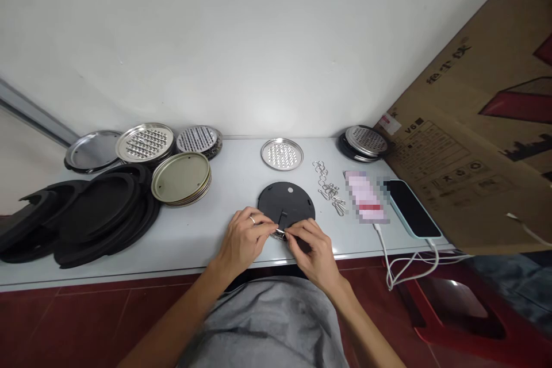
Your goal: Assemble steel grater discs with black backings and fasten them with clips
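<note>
Item 1: flat, round, matte-black disc (293, 201), lying on the white tabletop (233, 184) directly before you, near its front edge. Probably light and stiff, a little slick; best held by the rim, at your 9 and 3 o'clock.

Item 2: small, thin, silvery metal piece (280, 232), at the disc's 6 o'clock. Likely light, hard and easily dropped; take it by its ends.

Grip: your left hand (248, 236) and right hand (314, 248) each have thumb and forefinger nearly together, pinching the metal piece from opposite sides. Its exact shape you cannot tell under the fingertips.

Edges: table front at 6 o'clock, just beside the disc. Round silver grater plate (282, 154) at 12, apart from the disc. Loose silvery wire rings and hooks (330, 190) toward 2, near; keep your right sleeve-side clear. Stacked olive-coloured round metal plates (181, 178) at 10.

Room: open tabletop between disc and stack, 9 to 11 o'clock; tighter toward 3.
</note>
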`<state>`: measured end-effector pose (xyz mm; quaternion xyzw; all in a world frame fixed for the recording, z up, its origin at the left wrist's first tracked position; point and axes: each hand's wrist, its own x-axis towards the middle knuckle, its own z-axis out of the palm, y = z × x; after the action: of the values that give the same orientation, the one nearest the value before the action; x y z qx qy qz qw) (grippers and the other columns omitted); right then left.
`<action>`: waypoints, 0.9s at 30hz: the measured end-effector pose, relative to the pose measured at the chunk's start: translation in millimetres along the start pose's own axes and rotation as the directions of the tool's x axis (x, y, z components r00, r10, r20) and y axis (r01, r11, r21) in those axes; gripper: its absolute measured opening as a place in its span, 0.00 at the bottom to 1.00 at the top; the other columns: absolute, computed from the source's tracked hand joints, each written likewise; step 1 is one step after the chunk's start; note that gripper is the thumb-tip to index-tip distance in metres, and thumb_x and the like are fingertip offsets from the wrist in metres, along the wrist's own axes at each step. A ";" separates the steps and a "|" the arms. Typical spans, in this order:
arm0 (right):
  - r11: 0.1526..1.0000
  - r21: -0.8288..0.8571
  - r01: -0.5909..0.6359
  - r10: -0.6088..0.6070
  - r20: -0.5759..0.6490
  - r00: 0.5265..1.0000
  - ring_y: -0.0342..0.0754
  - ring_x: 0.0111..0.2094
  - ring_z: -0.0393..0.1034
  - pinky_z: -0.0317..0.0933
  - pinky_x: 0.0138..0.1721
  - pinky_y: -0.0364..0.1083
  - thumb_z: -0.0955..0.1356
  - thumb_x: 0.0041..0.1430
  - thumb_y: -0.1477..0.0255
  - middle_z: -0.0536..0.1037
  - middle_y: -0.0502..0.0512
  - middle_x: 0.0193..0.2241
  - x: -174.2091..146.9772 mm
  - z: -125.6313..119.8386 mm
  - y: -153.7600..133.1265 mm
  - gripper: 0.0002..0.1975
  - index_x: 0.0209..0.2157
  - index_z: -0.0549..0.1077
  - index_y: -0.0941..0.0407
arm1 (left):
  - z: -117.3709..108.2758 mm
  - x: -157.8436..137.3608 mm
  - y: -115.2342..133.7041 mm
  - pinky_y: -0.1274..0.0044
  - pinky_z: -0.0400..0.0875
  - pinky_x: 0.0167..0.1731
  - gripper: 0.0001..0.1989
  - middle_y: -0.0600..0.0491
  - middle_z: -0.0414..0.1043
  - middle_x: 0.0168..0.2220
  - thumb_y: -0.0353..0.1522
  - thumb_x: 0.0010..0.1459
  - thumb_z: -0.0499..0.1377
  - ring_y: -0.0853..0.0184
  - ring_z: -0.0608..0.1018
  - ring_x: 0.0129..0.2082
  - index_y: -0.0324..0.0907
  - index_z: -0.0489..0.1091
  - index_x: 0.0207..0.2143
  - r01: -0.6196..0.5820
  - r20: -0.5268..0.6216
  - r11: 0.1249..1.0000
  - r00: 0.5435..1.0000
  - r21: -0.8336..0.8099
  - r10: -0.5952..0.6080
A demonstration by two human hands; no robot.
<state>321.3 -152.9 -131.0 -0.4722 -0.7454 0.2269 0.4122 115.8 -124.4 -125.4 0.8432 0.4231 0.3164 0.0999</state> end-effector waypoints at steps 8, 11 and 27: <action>0.991 -0.074 0.115 -0.119 -0.054 0.991 0.51 0.35 0.67 0.65 0.35 0.51 0.66 0.65 0.79 0.77 0.57 0.33 -5.3 8.4 8.5 0.10 0.42 0.77 0.54 | 8.4 -4.4 -22.0 0.59 0.71 0.56 0.09 0.52 0.84 0.39 0.27 0.65 0.59 0.59 0.81 0.52 0.46 0.79 0.41 -0.099 -0.008 0.988 0.995 -0.115 0.099; 0.991 -0.073 0.110 -0.115 -0.071 0.991 0.51 0.35 0.68 0.66 0.35 0.51 0.66 0.65 0.79 0.77 0.57 0.34 -5.9 9.2 8.4 0.10 0.42 0.77 0.53 | 4.2 -1.9 -21.9 0.59 0.70 0.56 0.08 0.53 0.84 0.39 0.26 0.64 0.60 0.59 0.81 0.52 0.46 0.79 0.40 -0.101 0.007 0.986 0.995 -0.130 0.103; 0.976 -0.118 0.181 -0.184 -0.010 0.983 0.52 0.35 0.68 0.67 0.33 0.51 0.64 0.65 0.81 0.78 0.58 0.36 -7.3 4.7 10.8 0.18 0.51 0.78 0.51 | 3.2 3.0 -16.7 0.64 0.70 0.54 0.07 0.54 0.83 0.37 0.29 0.65 0.60 0.61 0.83 0.49 0.46 0.79 0.39 -0.070 0.016 0.988 0.997 -0.139 0.073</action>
<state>324.6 -154.3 -144.4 -0.4275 -0.7932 0.1391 0.4107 108.2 -111.3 -133.8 0.8523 0.3684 0.3392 0.1511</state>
